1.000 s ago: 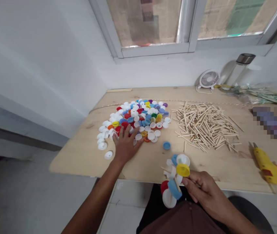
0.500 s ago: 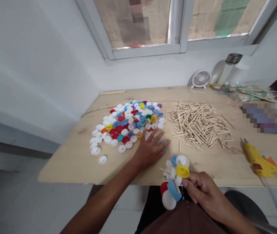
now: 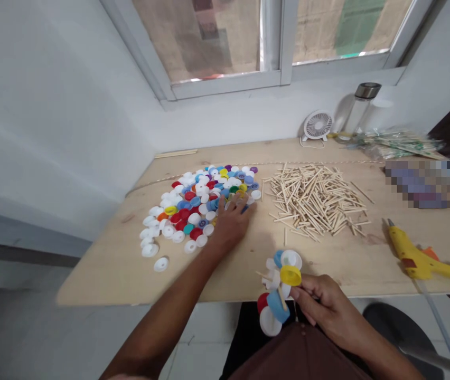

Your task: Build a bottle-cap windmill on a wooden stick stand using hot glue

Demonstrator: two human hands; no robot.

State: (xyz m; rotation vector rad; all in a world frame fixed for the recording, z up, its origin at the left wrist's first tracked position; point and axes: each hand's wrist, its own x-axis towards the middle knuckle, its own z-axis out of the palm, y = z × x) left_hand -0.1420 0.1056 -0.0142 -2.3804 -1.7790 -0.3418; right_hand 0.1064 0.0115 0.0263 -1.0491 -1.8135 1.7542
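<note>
My left hand [image 3: 231, 224] lies over the right front side of a pile of plastic bottle caps [image 3: 197, 203], in white, red, blue, yellow and other colours. Its fingers are spread on the caps, and a bit of blue shows beneath them. Low at the table's front edge, my right hand [image 3: 324, 301] is closed on a cluster of bottle caps [image 3: 278, 306] joined with small wooden sticks. White, blue, yellow and red caps show in that cluster. The exact grip point is partly hidden behind the caps.
A heap of short wooden sticks [image 3: 316, 200] lies right of the caps. Farther right rests a yellow glue gun [image 3: 415, 256]. At the back stand a small white fan [image 3: 318, 125] and a bottle [image 3: 357, 111], beside bagged sticks [image 3: 399, 143]. One white cap [image 3: 161, 264] lies apart.
My left hand has moved forward and left onto the pile, away from the bare wood where a blue cap showed by its fingers. My right hand keeps the cluster nearly still. The view shifted slightly.
</note>
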